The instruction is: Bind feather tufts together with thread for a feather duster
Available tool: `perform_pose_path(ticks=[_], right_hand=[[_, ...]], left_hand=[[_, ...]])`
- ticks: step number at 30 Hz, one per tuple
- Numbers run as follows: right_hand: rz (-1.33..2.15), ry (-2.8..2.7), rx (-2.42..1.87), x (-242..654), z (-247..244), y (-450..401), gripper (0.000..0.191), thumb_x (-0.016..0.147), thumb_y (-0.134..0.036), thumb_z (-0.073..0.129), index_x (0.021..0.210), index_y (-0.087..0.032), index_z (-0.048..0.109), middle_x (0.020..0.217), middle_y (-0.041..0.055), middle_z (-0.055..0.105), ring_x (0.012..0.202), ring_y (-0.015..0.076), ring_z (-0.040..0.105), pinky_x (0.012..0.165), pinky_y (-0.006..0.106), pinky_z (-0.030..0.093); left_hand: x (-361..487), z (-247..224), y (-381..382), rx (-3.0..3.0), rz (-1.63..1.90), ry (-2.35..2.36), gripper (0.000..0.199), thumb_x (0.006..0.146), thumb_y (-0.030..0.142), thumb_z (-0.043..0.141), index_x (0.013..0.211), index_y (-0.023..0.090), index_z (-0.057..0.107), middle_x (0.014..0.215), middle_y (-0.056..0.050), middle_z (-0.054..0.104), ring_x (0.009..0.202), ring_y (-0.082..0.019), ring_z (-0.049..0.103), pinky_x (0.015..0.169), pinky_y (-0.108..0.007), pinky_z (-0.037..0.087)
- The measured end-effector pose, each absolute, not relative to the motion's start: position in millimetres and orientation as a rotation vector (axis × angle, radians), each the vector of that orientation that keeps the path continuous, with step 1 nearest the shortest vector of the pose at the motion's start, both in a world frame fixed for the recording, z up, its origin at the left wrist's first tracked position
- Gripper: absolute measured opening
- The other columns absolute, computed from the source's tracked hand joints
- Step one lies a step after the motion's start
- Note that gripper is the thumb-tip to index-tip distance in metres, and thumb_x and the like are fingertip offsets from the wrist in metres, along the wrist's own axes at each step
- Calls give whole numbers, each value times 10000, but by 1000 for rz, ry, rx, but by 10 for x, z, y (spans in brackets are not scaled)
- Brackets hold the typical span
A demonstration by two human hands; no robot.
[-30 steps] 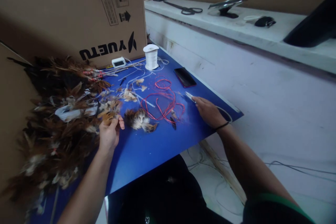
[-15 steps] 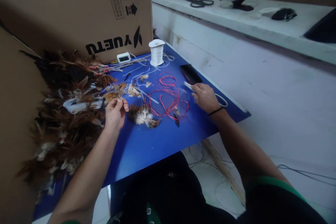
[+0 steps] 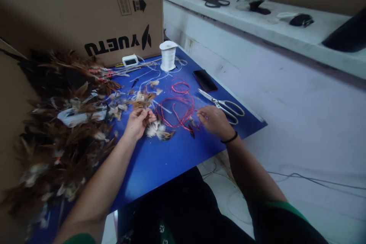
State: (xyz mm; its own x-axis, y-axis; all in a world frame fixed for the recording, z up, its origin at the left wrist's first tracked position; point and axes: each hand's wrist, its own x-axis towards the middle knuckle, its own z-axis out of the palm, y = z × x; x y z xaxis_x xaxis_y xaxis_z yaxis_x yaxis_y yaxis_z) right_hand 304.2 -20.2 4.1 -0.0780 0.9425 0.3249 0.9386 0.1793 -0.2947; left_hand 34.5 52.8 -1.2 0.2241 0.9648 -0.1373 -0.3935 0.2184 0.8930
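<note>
My left hand point(image 3: 138, 122) pinches a small bunch of brown and cream feathers point(image 3: 143, 100) between thumb and fingers, above the blue table. Just below its fingertips a fluffy white and brown feather tuft point(image 3: 156, 129) lies on the table. My right hand point(image 3: 214, 121) is closed, its fingertips pinching the right edge of a loose tangle of red cord point(image 3: 174, 124). Beside that hand the scissors point(image 3: 219, 103) with white handles lie on the table, blades slightly apart. A dark feather point(image 3: 191, 131) rests at the cord's lower edge.
Many brown feather bundles point(image 3: 71, 145) cover the left side. A white ribbon spool point(image 3: 168, 57), a small white device point(image 3: 130, 60) and a phone point(image 3: 205, 80) stand or lie farther back. A big cardboard box point(image 3: 85, 7) rises behind. Black scissors point(image 3: 215, 3) lie on the ledge.
My right hand has let go of the scissors and moved left and down to the red cord. My left hand has moved right with the feathers, over the fluffy tuft. The view shifted slightly.
</note>
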Motion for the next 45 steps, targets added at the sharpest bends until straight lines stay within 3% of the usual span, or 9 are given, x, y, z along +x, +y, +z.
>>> perform_pose_path(ticks=[6,13,17,22,25,29,35,45], right_hand=[[149,-2023,-1823,2943,-83,-243,116,785,-269,560,725,-174,588,679,16,592,639,145,525,653,273,384],[177,-2069,-1844,2936,-175,-144,140,782,-173,481,654,-172,537,639,22,587,610,135,524,602,256,373],[196,-1901,-1761,2891,25,-188,138,794,-206,499,661,-182,524,616,5,582,561,120,523,557,242,387],[362,-1785,-1485,2590,430,-167,89,823,-265,569,841,-197,623,704,-5,672,613,119,609,581,230,464],[270,-1893,-1285,2323,569,-50,143,839,-222,569,948,-209,660,898,17,712,789,139,654,723,261,501],[93,-2050,-1101,2043,535,157,194,900,-182,472,922,-191,664,893,35,690,845,146,625,799,293,488],[-113,-2209,-1071,1917,350,257,263,934,-188,387,916,-155,647,849,82,620,837,188,532,779,340,446],[-364,-2319,-1056,1911,312,201,251,938,-184,382,916,-155,631,823,78,583,789,193,449,717,339,370]], left_hand=[[272,-68,584,816,1165,846,255,675,292,751,701,147,543,681,9,579,567,-74,580,541,-197,529],[192,-17,556,826,1192,787,277,654,316,763,727,137,565,687,2,566,544,-78,567,446,-172,492],[193,-25,556,824,1194,781,262,665,309,753,714,137,562,682,1,569,532,-72,561,443,-168,487],[273,-30,507,785,1112,785,305,665,308,748,658,137,495,648,12,559,495,-59,541,432,-160,463],[292,-11,460,757,1063,772,311,644,302,758,666,134,497,631,14,564,481,-56,529,422,-153,447],[276,14,413,745,1004,724,298,620,288,771,668,120,529,608,12,559,461,-46,506,425,-149,443],[285,-11,406,761,970,705,287,619,291,770,682,118,550,595,8,558,458,-52,506,440,-163,453],[315,-48,406,797,930,744,308,624,328,771,682,117,554,595,-8,590,447,-76,540,451,-185,459]])
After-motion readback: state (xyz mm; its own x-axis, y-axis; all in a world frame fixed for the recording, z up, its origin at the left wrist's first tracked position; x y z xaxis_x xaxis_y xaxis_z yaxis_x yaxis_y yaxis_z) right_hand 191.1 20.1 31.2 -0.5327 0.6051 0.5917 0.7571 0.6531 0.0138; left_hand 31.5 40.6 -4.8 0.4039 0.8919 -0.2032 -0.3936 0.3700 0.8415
